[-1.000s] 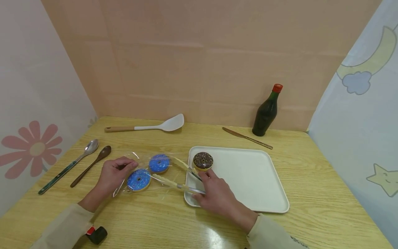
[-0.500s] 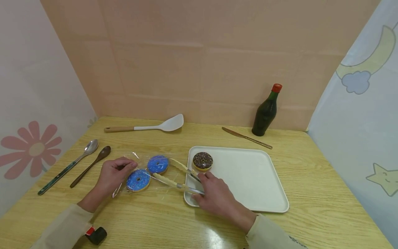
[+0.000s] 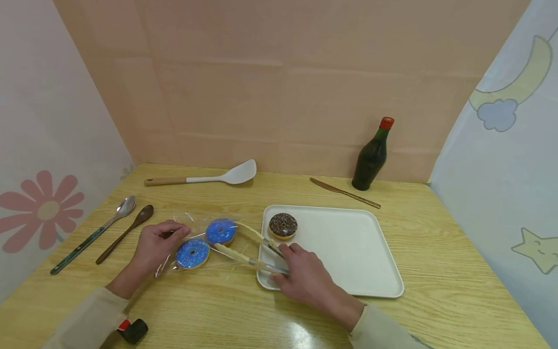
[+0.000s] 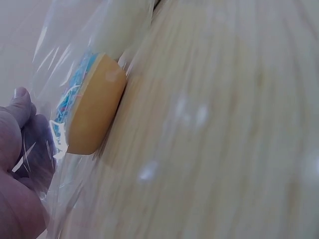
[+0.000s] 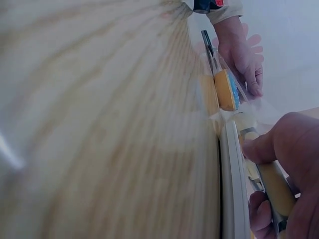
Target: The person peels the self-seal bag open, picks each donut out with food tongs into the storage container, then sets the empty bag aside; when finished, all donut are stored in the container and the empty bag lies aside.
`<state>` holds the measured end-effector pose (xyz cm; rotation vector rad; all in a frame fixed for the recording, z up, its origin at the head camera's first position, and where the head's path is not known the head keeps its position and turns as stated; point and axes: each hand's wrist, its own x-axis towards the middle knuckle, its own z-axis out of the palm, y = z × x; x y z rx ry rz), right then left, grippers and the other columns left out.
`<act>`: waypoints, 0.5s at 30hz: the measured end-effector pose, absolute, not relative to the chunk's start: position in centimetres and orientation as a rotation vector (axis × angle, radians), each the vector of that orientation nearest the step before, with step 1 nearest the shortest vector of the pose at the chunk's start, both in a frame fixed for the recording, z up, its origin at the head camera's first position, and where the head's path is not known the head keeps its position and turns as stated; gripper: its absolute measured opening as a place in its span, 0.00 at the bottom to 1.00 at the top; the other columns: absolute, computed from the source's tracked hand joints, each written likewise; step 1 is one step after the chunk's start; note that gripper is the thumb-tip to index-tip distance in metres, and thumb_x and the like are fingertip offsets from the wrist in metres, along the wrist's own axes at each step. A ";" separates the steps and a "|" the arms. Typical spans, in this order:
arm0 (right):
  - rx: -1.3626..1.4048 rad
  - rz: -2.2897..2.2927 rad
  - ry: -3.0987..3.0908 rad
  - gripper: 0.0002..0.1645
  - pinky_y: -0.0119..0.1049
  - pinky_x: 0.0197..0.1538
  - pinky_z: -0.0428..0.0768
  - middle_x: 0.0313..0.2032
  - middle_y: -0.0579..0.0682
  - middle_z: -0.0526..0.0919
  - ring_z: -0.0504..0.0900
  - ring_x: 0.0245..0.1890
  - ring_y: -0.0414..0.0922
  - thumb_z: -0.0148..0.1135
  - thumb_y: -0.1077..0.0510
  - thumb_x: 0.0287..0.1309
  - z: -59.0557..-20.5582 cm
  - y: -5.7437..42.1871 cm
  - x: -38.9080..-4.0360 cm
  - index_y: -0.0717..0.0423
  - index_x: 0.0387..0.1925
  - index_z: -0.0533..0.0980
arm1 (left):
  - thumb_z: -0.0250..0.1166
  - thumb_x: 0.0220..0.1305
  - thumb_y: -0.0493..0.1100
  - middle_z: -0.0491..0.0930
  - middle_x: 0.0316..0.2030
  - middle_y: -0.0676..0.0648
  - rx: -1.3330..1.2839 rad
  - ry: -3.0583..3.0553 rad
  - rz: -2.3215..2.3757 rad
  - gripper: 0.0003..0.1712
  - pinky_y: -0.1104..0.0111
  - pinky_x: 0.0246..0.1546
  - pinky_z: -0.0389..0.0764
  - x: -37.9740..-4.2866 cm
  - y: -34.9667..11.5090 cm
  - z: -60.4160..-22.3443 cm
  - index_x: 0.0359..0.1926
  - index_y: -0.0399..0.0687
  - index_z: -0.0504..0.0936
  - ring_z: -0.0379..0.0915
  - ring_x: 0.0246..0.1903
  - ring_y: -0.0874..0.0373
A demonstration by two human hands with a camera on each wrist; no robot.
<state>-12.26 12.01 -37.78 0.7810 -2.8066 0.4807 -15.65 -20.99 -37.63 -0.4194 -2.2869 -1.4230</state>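
Observation:
My left hand [image 3: 154,247] pinches the edge of a clear plastic bag [image 3: 187,220] between thumb and fingers. Two blue-iced doughnuts with sprinkles lie in the bag: a nearer doughnut [image 3: 185,255] beside the left fingers and a farther doughnut [image 3: 213,233]. The left wrist view shows the nearer one's tan side [image 4: 97,107] through the film. My right hand [image 3: 307,274] grips a pair of tongs [image 3: 237,255] with cream tips. These are spread apart and reach left into the bag, near the farther doughnut. A chocolate-iced doughnut [image 3: 277,224] sits at the far left corner of a white tray [image 3: 348,254].
A metal spoon [image 3: 87,243] and a wooden spoon [image 3: 126,236] lie left of the bag. Behind are a white spatula [image 3: 209,178], a brown knife [image 3: 344,192] and a dark bottle [image 3: 369,162] with a red cap. The right forearm crosses the tray's near edge.
The farther blue doughnut has shifted slightly left and nearer to the other blue doughnut. Both hands stay almost where they were, holding the bag and the tongs. The chocolate doughnut stays on the tray.

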 end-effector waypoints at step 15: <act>0.791 0.523 -2.714 0.32 0.39 0.31 0.77 0.36 0.47 0.78 0.77 0.28 0.43 0.72 0.48 0.44 -37.8 15.4 -10.3 0.58 0.50 0.75 | 0.63 0.58 0.25 0.81 0.26 0.41 -0.408 -2.309 -1.386 0.03 0.77 0.23 0.72 -15.5 -20.8 -37.3 0.31 0.28 0.84 0.71 0.24 0.63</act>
